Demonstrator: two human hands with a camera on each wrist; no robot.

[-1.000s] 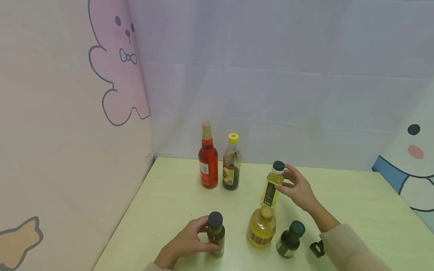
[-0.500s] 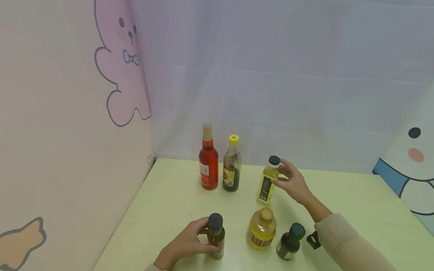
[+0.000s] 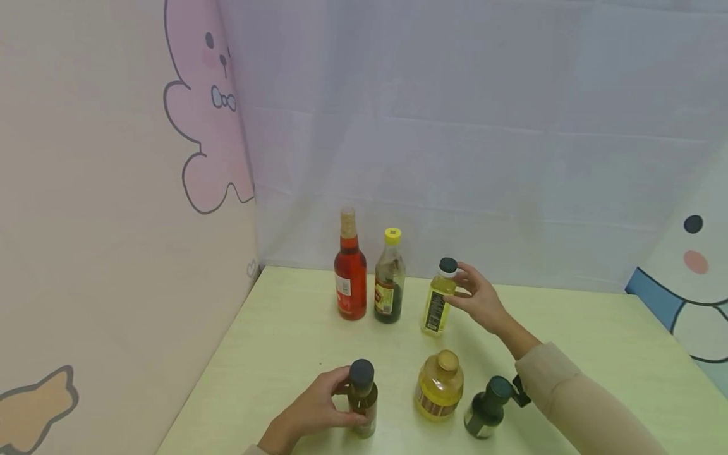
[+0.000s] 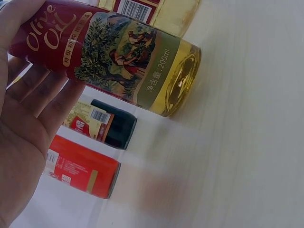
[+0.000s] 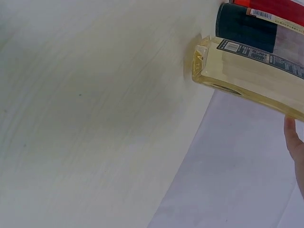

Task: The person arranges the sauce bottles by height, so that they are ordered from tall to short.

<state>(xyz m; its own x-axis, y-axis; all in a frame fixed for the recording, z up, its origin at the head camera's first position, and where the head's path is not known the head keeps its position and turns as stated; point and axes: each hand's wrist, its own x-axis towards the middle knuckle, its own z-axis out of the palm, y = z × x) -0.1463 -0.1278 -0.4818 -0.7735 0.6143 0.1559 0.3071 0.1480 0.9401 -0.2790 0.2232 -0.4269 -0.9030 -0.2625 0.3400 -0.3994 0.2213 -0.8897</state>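
In the head view my left hand (image 3: 318, 404) grips a small olive oil bottle (image 3: 363, 404) with a dark cap, near the front of the table. The left wrist view shows its red "Olive Oil" label (image 4: 128, 57). Farther back, the fingers of my right hand (image 3: 480, 304) hold a square bottle of yellow oil (image 3: 436, 306) by its upper part; it has a dark green cap and leans slightly. Its base (image 5: 202, 59) appears close to the table in the right wrist view; whether it touches cannot be told. To its left stands a yellow-capped bottle (image 3: 389, 287) of dark liquid.
A tall red bottle (image 3: 351, 281) stands at the back left. Between the hands are a rounded oil bottle (image 3: 439, 388) and a short dark bottle (image 3: 486, 407) with a green cap. A black object (image 3: 520, 392) lies partly hidden by the right sleeve (image 3: 569, 385). Curtains enclose the table (image 3: 273, 335).
My right hand has moved left and slightly back with the square oil bottle, bringing it nearer the yellow-capped bottle. The left hand keeps its hold on the olive oil bottle in about the same place.
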